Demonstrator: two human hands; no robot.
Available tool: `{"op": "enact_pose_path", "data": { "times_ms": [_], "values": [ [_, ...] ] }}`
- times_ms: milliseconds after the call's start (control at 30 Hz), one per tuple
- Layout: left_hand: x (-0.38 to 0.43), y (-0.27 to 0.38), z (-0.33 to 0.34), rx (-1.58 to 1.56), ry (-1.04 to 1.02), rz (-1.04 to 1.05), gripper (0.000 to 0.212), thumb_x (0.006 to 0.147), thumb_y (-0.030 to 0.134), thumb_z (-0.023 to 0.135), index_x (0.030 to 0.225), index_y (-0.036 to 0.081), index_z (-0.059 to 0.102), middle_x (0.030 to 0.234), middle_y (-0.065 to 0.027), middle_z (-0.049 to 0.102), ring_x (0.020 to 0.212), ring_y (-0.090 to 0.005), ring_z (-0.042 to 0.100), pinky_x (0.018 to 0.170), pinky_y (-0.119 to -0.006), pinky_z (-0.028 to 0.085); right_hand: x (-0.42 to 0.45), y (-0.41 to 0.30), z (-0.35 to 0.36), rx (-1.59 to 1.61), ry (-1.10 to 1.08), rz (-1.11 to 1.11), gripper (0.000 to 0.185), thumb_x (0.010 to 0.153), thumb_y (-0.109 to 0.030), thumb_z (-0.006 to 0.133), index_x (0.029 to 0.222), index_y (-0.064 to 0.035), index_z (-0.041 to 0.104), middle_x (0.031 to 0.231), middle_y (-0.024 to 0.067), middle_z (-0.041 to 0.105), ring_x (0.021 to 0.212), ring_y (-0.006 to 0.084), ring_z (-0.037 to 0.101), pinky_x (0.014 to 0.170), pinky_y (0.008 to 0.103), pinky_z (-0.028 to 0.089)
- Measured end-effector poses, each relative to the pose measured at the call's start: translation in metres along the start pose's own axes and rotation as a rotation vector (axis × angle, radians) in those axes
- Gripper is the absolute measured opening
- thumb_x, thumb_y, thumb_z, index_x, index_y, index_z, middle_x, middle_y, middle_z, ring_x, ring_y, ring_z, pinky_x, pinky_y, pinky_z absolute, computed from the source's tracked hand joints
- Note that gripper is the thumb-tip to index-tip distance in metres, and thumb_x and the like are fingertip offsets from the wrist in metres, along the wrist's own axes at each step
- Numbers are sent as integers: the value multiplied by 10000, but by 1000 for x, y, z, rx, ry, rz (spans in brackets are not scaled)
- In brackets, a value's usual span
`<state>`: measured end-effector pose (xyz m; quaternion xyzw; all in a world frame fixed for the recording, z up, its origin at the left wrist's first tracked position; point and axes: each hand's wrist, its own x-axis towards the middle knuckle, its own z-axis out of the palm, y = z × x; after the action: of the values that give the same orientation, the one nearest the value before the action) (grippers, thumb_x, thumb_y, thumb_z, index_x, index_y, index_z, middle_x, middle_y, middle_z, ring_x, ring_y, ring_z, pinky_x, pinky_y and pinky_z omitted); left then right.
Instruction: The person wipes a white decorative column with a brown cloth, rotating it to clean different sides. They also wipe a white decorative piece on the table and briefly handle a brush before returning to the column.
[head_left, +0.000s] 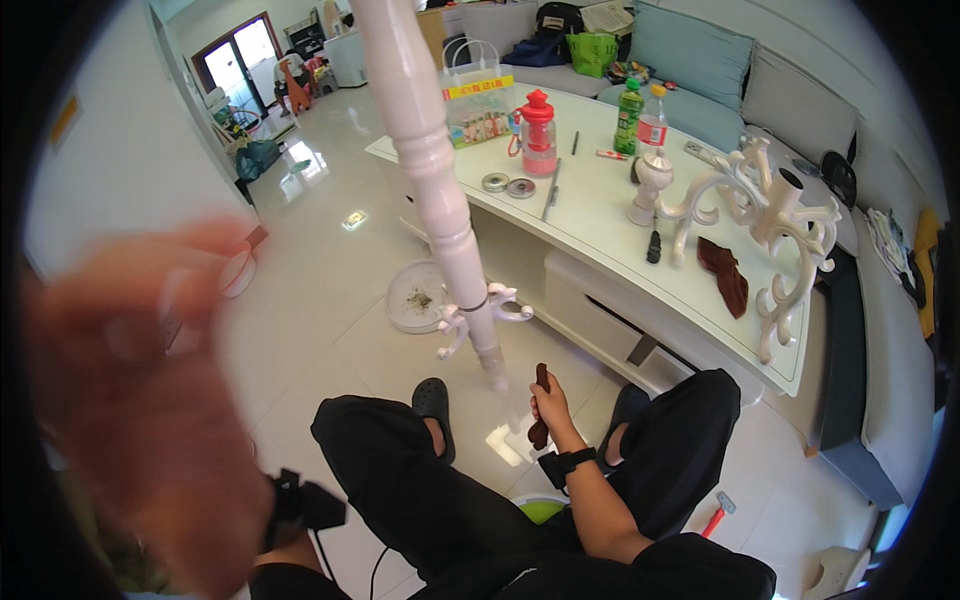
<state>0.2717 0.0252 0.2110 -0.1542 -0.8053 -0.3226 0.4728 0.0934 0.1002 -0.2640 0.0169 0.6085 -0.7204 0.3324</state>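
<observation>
My right hand (553, 405) is closed around a bunched dark brown cloth (538, 436), low between my knees. Raised close to the camera at the left is my left hand (142, 360), strongly blurred; its fingers look bent, and whether they hold anything does not show. A glossy white turned pole (431, 172) of a coat rack rises before me, its top cut off by the picture's edge. Small curled hooks (512, 303) sit around its lower part. Neither hand touches the pole where I can see it. Another brown cloth (724, 276) lies on the white coffee table (592, 217).
On the table are a scrolled white rack part (784, 196), a white finial piece (651, 184), a red-lidded bottle (538, 135), drink bottles (628, 120) and metal discs (521, 188). A round tray with debris (409, 319) and a red-handled scraper (718, 515) lie on the floor.
</observation>
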Motion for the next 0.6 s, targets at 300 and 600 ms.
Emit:
{"op": "enact_pose_path", "data": {
  "times_ms": [300, 600],
  "values": [
    [-20, -10, 53, 15, -505, 91, 96, 842, 44, 555, 770, 92, 598, 782, -70, 635, 775, -222, 608, 881, -479, 463, 19, 9, -33, -27, 91, -45, 444, 893, -137, 539, 1318, -83, 423, 608, 16, 491, 453, 102, 451, 411, 257, 380],
    [-8, -70, 49, -144, -260, 226, 169, 774, -76, 587, 726, 84, 612, 675, -40, 614, 682, -170, 533, 871, -427, 467, 46, 42, -46, -237, 54, -201, 442, 884, -127, 546, 1306, -83, 421, 599, 20, 491, 433, 112, 452, 395, 263, 378]
  ]
}}
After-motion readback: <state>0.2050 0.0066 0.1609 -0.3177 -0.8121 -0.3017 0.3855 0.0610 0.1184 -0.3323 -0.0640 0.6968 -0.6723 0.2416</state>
